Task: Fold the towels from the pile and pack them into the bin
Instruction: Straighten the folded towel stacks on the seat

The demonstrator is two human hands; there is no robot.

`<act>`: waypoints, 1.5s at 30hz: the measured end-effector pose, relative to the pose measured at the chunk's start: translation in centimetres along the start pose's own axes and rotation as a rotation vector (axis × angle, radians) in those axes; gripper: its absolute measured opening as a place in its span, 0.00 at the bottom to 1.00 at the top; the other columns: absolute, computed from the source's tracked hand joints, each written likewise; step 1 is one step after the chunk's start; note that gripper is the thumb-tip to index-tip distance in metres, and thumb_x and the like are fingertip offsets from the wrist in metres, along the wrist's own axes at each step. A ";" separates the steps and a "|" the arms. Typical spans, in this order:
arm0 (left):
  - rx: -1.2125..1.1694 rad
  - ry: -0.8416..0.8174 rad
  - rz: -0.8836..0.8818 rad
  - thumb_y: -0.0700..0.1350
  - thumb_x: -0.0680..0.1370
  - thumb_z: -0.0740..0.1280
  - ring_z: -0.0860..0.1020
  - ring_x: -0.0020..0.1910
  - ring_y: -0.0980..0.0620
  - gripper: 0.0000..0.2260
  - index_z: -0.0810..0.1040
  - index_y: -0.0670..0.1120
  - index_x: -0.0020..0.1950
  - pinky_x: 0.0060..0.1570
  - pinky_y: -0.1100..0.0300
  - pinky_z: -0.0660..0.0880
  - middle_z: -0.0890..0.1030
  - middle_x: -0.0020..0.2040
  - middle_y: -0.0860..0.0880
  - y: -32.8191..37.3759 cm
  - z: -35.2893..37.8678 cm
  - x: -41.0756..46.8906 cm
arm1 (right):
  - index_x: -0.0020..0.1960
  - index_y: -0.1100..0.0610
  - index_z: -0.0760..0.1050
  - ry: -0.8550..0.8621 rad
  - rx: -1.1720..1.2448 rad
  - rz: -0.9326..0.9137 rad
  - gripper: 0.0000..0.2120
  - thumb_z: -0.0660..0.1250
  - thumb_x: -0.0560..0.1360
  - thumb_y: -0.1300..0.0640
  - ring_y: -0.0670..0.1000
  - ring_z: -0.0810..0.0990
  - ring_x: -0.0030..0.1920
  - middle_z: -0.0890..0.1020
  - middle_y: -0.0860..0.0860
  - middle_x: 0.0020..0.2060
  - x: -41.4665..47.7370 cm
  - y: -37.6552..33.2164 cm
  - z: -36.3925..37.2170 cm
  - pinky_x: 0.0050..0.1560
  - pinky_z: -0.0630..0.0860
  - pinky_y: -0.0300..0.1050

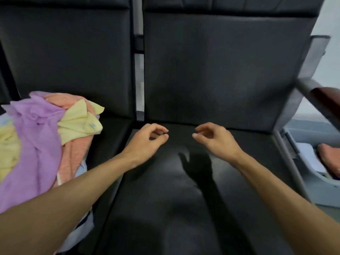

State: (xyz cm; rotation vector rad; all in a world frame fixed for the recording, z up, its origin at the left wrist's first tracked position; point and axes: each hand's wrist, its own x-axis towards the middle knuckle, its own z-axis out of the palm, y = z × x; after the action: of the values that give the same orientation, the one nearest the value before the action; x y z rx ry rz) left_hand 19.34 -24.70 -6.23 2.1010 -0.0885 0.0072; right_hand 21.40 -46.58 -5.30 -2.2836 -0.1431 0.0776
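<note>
– Black leather seat [165, 199] in the middle: what are the hands doing over it?

– Both hover above its far part, near the backrest. The left hand [147, 139] and right hand [215, 138] face each other with a gap between them.

– Are the fingers gripping anything?

– No. The left fingers [160, 129] are loosely curled, with the thumb tip close under the forefinger and nothing pinched between them. The right fingers [202, 128] curl the same way, a little looser, thumb apart from the forefinger. Both hands hold nothing, and I cannot tell whether either one touches the seat.

– Where are the towels?

– The pile [42, 140] lies on the left seat, apart from the left hand. A purple towel [35, 144] is draped over the top, a yellow towel [79, 122] sticks out on the right side, and an orange towel [73, 151] shows under both.

– And the bin?

– The grey bin [316, 183] sits at the far right, beyond the seat's edge and below the armrest [323, 96]. An orange folded towel [329, 153] lies inside it, partly cut off by the frame. Something pale lies beside that, too unclear to name.

– Anything else on the middle seat?

– Only a shadow [198, 168] of a hand and arm, falling between the two forearms.
</note>
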 end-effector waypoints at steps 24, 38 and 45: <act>0.107 0.200 -0.020 0.45 0.80 0.64 0.80 0.52 0.55 0.07 0.80 0.49 0.55 0.56 0.62 0.74 0.83 0.49 0.53 2.8 -19.5 -25.3 | 0.55 0.52 0.78 -0.058 0.028 -0.254 0.09 0.67 0.77 0.52 0.48 0.82 0.49 0.83 0.48 0.47 -16.5 -20.2 7.1 0.55 0.79 0.50; -0.086 0.348 -0.245 0.43 0.79 0.63 0.81 0.49 0.52 0.07 0.80 0.47 0.53 0.46 0.64 0.72 0.83 0.48 0.49 -7.7 -23.3 -25.2 | 0.65 0.57 0.73 -0.312 -0.133 -0.208 0.21 0.66 0.77 0.48 0.51 0.76 0.58 0.78 0.52 0.60 -12.0 -22.4 23.4 0.51 0.70 0.41; -0.159 0.400 -0.322 0.39 0.77 0.62 0.80 0.50 0.52 0.08 0.81 0.47 0.50 0.47 0.63 0.73 0.82 0.47 0.50 -11.9 -22.7 -22.3 | 0.61 0.53 0.77 -0.206 -0.233 -0.392 0.17 0.69 0.75 0.48 0.56 0.77 0.56 0.77 0.54 0.55 -9.0 -19.9 29.6 0.57 0.73 0.50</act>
State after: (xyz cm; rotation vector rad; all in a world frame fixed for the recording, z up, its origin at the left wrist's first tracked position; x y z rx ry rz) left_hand -1.40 2.19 -5.87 1.8961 0.4734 0.2181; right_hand 7.85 -12.64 -9.66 -2.4294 -0.7371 0.0954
